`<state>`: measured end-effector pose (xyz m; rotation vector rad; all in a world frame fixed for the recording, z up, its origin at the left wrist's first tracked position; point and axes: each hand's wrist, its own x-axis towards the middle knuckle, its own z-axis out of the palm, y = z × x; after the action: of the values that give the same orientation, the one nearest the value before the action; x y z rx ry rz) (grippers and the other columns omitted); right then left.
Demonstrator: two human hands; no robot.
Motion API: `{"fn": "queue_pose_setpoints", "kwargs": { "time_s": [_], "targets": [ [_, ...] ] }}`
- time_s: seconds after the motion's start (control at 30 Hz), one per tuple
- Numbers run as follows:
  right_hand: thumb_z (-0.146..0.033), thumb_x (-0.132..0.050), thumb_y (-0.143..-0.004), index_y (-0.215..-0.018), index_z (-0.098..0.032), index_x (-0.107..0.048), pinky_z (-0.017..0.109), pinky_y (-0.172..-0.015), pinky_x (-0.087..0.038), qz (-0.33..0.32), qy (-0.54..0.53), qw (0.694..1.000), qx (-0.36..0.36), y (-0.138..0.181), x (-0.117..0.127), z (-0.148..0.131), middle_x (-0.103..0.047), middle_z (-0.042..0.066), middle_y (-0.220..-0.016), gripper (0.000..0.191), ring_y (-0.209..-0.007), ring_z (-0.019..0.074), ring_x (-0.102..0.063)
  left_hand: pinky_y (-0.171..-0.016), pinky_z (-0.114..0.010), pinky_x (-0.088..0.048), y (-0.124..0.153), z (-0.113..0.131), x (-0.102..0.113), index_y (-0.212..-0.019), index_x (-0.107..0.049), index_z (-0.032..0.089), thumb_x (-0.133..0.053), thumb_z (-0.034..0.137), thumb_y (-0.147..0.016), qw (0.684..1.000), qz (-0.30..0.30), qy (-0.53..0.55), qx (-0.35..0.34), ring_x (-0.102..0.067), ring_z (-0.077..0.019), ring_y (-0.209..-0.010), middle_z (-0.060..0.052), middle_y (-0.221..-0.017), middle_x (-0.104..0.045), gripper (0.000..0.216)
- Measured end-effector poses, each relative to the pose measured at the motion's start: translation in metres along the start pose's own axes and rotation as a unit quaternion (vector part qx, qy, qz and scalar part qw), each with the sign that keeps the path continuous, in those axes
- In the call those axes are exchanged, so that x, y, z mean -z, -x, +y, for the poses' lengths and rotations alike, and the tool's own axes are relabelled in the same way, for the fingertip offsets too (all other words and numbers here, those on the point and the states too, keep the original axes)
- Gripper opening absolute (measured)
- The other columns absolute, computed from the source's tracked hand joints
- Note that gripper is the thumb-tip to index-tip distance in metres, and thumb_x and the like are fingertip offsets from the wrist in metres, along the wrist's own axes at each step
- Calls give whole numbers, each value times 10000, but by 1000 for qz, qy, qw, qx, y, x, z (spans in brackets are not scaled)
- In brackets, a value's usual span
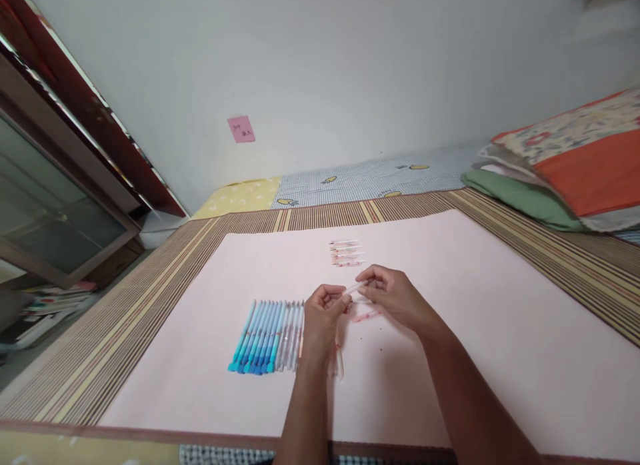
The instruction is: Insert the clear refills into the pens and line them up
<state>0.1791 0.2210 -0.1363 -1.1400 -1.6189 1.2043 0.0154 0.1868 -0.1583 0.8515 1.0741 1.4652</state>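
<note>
Pale pen tube [355, 287] pinched in the fingers at both ends, just over a light sheet [500, 358].
Fingers of the left hand [325, 312] grip its left end and those of the right hand [395, 295] its right end, a two-point hold that likely keeps so slim a thing steady and in line; blur leaves it unclear whether it is one piece or two. Just below the fingers lies a pink patterned piece [367, 316], within easy reach. Left of the fingers, blue pens [257, 335] and clear pens [289, 338] lie side by side, all pointing one way, presumably so each can be picked singly. Beyond the fingers, slim patterned sticks [346, 253] form a small row of their own, apparently to avoid mixing.
</note>
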Motion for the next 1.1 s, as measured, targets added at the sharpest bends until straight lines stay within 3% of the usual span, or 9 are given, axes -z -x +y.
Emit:
{"fn": "queue_pose_setpoints", "kwargs": {
  "time_s": [0.17,0.53,0.73,0.9,1.0,1.1],
  "targets": [
    [-383,-657,-801,-963,-163,-666,288,-638,-437,8,-59,998,14,-5,-4,3,-596,-16,-707,273,-639,138,-544,-621,-226,-473,0,1,-2,-843,-672,150,-854,240,-617,999,-8,9,-39,-595,-100,-604,-1,-700,-669,304],
    [-420,-651,-839,-871,-165,-683,260,-564,-416,-15,-56,998,18,-1,-7,-2,-544,-26,-657,259,-597,119,-465,-647,-243,-487,2,1,-3,-934,-662,157,-831,276,-687,999,-10,11,-46,-618,-111,-610,-14,-743,-694,322],
    [-508,-629,-846,-721,-193,-582,246,-488,-393,-26,-68,997,-9,1,-12,-5,-483,-38,-622,342,-540,106,-398,-645,-262,-493,3,3,-1,-856,-657,144,-818,338,-709,999,0,6,-52,-627,-125,-591,-49,-724,-724,292],
    [-539,-632,-857,-650,-195,-541,245,-478,-369,-16,-62,998,-10,0,-13,-5,-460,-51,-564,412,-495,94,-365,-658,-255,-488,4,2,-2,-940,-662,150,-822,327,-717,999,5,9,-50,-631,-120,-603,-41,-744,-729,327],
    [-567,-676,-834,-740,-177,-642,279,-571,-458,28,-132,990,-28,-4,-21,-1,-577,-9,-637,403,-551,121,-493,-665,-254,-484,4,1,-2,-923,-658,151,-816,329,-727,999,9,13,-51,-630,-123,-615,-39,-741,-722,309],
    [-657,-587,-870,-1025,-169,-712,370,-849,-537,69,-333,937,-75,-10,-36,2,-712,112,-1013,527,-942,228,-667,-661,-252,-471,5,2,-3,-897,-663,160,-808,319,-732,998,6,10,-59,-610,-124,-624,-25,-742,-704,271]
  ]
}}
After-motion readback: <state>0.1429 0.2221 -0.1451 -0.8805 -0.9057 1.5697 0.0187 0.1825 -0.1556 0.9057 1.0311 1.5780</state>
